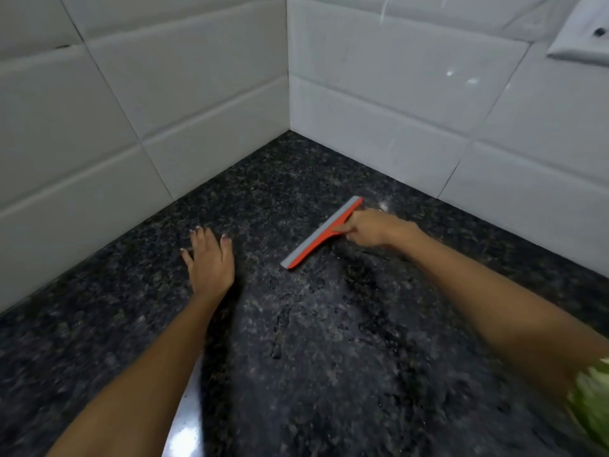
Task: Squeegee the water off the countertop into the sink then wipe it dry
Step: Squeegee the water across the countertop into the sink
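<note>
Two bare forearms reach from the near edge across the dark speckled granite countertop [329, 357], whose middle shows wet streaks and droplets. At the near right edge a blurred green-and-white thing [593, 400] intrudes; what it is cannot be told. Farther in, the left hand [209, 258] lies flat on the stone, fingers straight and spread apart. Beyond it to the right, the right hand [369, 229] curls tightly around the handle of the orange squeegee [321, 233], whose grey blade rests on the countertop toward the far corner. White wall tiles [379, 103] meet there, with a white socket plate [583, 37] at upper right.
</note>
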